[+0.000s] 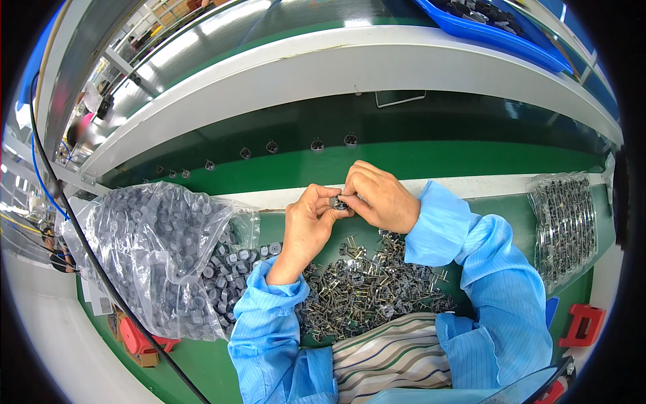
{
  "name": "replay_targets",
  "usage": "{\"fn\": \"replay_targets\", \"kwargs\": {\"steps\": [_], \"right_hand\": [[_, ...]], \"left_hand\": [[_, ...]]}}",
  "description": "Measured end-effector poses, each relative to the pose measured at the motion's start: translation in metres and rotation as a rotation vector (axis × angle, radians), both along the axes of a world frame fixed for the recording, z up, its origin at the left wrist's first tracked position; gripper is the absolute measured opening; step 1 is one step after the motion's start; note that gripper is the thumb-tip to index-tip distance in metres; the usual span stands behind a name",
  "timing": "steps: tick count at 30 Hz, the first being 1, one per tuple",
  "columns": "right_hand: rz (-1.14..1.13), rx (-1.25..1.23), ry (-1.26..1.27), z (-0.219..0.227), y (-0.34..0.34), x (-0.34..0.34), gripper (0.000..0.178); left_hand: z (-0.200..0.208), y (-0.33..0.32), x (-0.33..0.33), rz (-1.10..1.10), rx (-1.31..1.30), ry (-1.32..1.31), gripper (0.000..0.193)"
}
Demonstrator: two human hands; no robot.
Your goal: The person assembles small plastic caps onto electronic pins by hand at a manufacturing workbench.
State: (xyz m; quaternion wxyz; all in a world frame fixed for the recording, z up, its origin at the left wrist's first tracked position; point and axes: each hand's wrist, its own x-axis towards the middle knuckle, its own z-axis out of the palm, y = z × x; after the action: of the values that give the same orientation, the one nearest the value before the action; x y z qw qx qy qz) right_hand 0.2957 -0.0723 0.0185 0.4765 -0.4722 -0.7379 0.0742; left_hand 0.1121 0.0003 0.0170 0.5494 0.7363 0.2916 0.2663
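My left hand (306, 230) pinches a small dark part with a shiny metal piece (340, 203) above the front edge of the green bench. From the other side, the fingertips of my right hand (387, 198) are closed on the same part, hiding much of it. Below my hands spreads a heap of small dark pieces with metal pins (367, 289). To the left, a clear plastic bag (145, 242) full of grey knob-like parts lies on its side, with loose grey knobs (229, 277) spilling from its mouth toward my left forearm.
Several small round dark parts (317, 145) stand spaced in a row on the green surface beyond. A clear pack of pinned parts (564, 232) lies right; a blue tray (515, 44) sits on the shelf above. A black cable (101, 273) crosses the left; a red stool (583, 326) stands lower right.
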Motion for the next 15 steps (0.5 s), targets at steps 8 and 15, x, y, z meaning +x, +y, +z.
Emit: {"fn": "replay_targets", "kwargs": {"steps": [8, 15], "right_hand": [[-0.004, -0.133, 0.188, -0.004, -0.003, 0.003, 0.017], [0.020, -0.294, 0.454, -0.034, 0.023, 0.025, 0.014]], "left_hand": [[0.003, -0.008, 0.003, -0.009, 0.212, -0.004, 0.021], [0.005, 0.000, -0.007, 0.006, 0.315, 0.200, 0.027]]}}
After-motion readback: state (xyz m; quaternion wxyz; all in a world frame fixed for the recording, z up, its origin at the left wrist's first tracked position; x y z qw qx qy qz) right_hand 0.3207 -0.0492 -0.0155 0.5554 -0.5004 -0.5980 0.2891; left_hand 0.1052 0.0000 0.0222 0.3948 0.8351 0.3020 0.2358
